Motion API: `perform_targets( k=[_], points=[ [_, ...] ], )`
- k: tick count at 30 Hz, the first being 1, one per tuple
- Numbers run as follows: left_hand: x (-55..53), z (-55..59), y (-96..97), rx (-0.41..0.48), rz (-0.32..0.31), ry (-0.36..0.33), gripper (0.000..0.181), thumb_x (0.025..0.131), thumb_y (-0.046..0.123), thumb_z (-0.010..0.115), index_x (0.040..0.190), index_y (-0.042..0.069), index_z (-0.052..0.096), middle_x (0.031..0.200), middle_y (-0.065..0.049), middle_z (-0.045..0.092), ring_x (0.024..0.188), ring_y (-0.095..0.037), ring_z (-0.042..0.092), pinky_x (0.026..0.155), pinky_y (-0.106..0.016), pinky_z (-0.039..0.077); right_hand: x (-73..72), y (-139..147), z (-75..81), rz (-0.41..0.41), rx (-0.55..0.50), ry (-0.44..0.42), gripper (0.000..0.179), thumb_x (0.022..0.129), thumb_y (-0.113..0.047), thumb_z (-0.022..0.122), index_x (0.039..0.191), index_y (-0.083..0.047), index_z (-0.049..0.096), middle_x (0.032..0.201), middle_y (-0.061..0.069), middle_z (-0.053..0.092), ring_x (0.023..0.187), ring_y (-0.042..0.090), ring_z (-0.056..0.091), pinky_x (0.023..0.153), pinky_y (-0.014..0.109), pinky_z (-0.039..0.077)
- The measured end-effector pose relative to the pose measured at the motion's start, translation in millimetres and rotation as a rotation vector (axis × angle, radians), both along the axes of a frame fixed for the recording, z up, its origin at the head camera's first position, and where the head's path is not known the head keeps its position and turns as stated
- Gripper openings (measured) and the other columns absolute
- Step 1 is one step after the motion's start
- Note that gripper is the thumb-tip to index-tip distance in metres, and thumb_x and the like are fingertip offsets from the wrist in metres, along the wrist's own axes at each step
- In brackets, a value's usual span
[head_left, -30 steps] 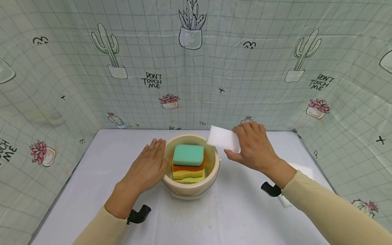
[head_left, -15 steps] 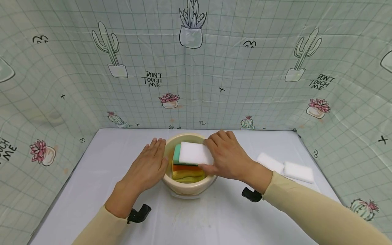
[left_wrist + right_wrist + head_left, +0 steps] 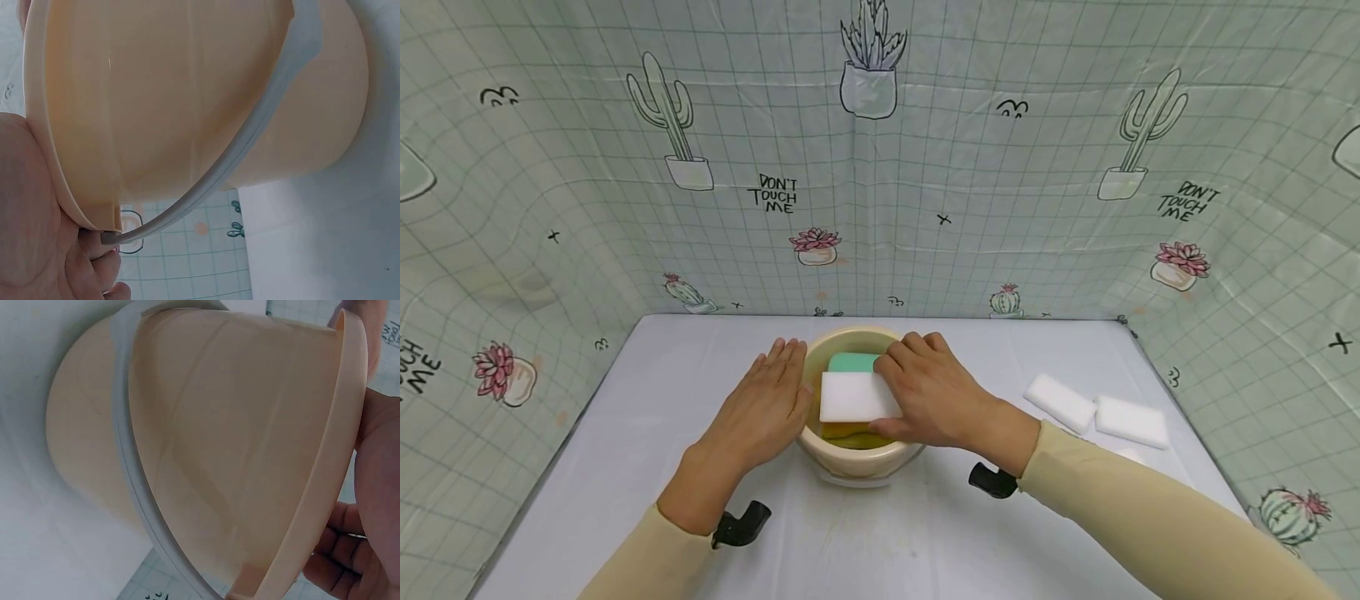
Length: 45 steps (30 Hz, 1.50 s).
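A cream bucket (image 3: 859, 461) stands on the table with coloured sponges inside: a mint-green sponge (image 3: 852, 362) and yellow ones (image 3: 850, 437) low at the front. Over them my right hand (image 3: 928, 396) grips a white sponge block (image 3: 856, 398) between thumb and fingers, within the bucket's rim. My left hand (image 3: 763, 404) lies with straight fingers along the bucket's left rim. In the left wrist view the palm rests at the rim, and the grey handle (image 3: 231, 156) hangs down the bucket's side. The right wrist view shows the right hand (image 3: 375, 487) past the rim; the block is hidden there.
Two white sponge blocks (image 3: 1060, 402) lie on the right of the white table (image 3: 700, 350), with another pale piece partly behind the right sleeve. A patterned cloth (image 3: 880, 183) with cactus drawings hangs round the back and sides.
My right hand has carried the white sponge block leftward from the bucket's right rim to over the coloured sponges, then slightly nearer the front. My left hand has stayed still.
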<state>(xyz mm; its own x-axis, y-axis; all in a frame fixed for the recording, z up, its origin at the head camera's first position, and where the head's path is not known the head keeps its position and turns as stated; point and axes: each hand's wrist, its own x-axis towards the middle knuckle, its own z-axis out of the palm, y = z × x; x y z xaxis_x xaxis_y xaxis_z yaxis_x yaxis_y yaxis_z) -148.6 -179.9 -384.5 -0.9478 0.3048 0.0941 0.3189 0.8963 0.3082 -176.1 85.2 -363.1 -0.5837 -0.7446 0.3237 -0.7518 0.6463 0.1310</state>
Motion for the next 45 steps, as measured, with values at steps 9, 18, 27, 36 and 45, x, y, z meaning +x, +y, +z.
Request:
perform_targets(
  k=[9,18,27,36,45],
  points=[
    [0.4,0.2,0.2,0.003,-0.003,0.001,0.063,0.111,0.027,0.036,0.163,-0.008,0.027,0.17,-0.024,0.03,0.162,-0.038,0.02,0.132,-0.055,0.02,-1.3,0.1,-1.3,-0.006,0.024,-0.014,0.065,0.084,-0.067,0.076,0.118,-0.011,0.068,0.105,0.0,0.064,0.102,0.024,0.055,0.087,0.041,0.043],
    [0.0,0.1,0.4,0.001,-0.002,0.001,0.063,0.112,0.028,0.037,0.163,-0.007,0.027,0.17,-0.024,0.031,0.162,-0.038,0.021,0.132,-0.054,0.02,-1.7,4.6,-5.0,-0.026,0.031,-0.001,0.055,0.092,-0.062,0.071,0.116,-0.012,0.068,0.106,0.001,0.065,0.101,0.024,0.055,0.087,0.039,0.043],
    [-0.5,0.6,0.2,0.006,-0.005,0.002,0.062,0.112,0.027,0.036,0.163,-0.008,0.027,0.17,-0.024,0.031,0.162,-0.039,0.022,0.132,-0.054,0.02,-1.3,22.7,-9.5,-0.078,-0.082,0.021,0.038,0.098,-0.044,0.071,0.115,-0.01,0.07,0.11,0.004,0.067,0.103,0.025,0.056,0.088,0.042,0.045],
    [0.2,1.8,0.2,0.008,0.0,-0.004,0.063,0.111,0.027,0.037,0.163,-0.008,0.027,0.17,-0.024,0.031,0.162,-0.038,0.022,0.132,-0.054,0.02,-13.9,69.8,-13.3,-0.108,-0.209,0.183,0.037,0.095,-0.035,0.07,0.113,-0.003,0.068,0.109,0.013,0.069,0.102,0.036,0.06,0.085,0.05,0.046],
    [-0.3,1.7,0.4,0.015,0.005,-0.009,0.063,0.111,0.027,0.037,0.164,-0.007,0.026,0.17,-0.023,0.03,0.162,-0.038,0.021,0.132,-0.054,0.02,-30.5,139.3,-28.2,-0.191,-0.161,0.27,0.043,0.087,-0.029,0.079,0.111,0.002,0.064,0.105,0.018,0.067,0.098,0.044,0.059,0.079,0.055,0.047]
  ],
)
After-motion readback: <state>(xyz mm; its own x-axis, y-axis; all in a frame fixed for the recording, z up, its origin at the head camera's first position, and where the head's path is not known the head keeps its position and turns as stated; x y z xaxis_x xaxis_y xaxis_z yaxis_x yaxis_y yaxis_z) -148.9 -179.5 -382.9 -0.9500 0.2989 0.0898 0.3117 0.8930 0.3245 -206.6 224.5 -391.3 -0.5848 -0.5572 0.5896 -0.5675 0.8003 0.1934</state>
